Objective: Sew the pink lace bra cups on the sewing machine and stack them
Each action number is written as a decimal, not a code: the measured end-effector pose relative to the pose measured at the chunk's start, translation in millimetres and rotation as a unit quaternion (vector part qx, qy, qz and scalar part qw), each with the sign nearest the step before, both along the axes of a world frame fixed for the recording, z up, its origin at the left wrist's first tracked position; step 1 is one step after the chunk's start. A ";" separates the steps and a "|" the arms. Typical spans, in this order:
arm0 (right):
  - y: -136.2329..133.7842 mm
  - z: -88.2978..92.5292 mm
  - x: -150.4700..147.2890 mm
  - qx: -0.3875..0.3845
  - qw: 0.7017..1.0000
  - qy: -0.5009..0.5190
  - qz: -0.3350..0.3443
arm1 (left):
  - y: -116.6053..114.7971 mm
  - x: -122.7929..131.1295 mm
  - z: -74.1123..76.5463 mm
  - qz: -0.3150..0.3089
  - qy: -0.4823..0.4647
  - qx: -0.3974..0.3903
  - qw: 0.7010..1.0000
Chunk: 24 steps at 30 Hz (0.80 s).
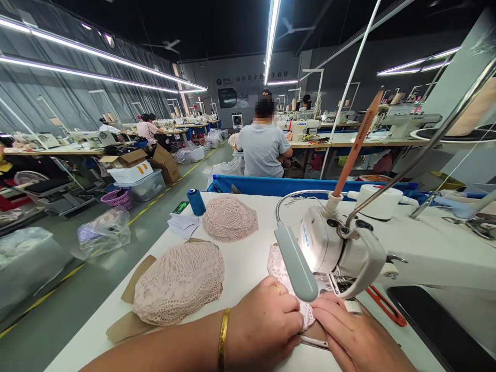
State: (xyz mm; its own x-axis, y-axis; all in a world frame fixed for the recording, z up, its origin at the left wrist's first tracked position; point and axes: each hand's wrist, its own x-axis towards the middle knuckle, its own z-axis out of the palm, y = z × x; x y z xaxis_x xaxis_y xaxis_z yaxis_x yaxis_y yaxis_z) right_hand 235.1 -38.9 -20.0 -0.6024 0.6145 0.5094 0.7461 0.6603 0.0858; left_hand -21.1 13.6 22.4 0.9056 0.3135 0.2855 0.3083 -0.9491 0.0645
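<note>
Left hand (267, 318) curled almost closed, its fingers pinching the near edge of the lace piece (276, 262); right hand (352, 333) lies flatter beside it, any pinch there impossible to tell. Lace lies on the white table (242, 276), by the sewing machine (320, 235), where uneven pull could pucker it; two lace stacks (180, 281) (230, 218) sit farther left.

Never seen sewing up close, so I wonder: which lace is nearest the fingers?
The brightly lit lace piece beside the sewing machine, at the left hand; the near pile and far pile lie farther left.
</note>
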 end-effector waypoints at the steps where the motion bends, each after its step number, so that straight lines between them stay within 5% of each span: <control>1: -0.2 -0.1 -0.4 -0.002 1.000 0.001 -0.002 | -0.5 0.4 -0.9 0.002 -0.002 0.003 1.000; 10: 4.6 1.3 -4.8 0.018 0.999 0.000 -0.043 | 1.6 3.1 -2.8 0.033 0.005 0.017 0.999; 15: 3.7 4.1 -3.5 0.079 0.997 0.002 0.002 | 4.8 0.9 -5.4 0.006 -0.023 0.028 0.999; 24: -1.3 6.4 0.4 0.013 0.999 -0.007 0.043 | 4.5 0.7 -6.6 0.001 -0.007 0.035 0.999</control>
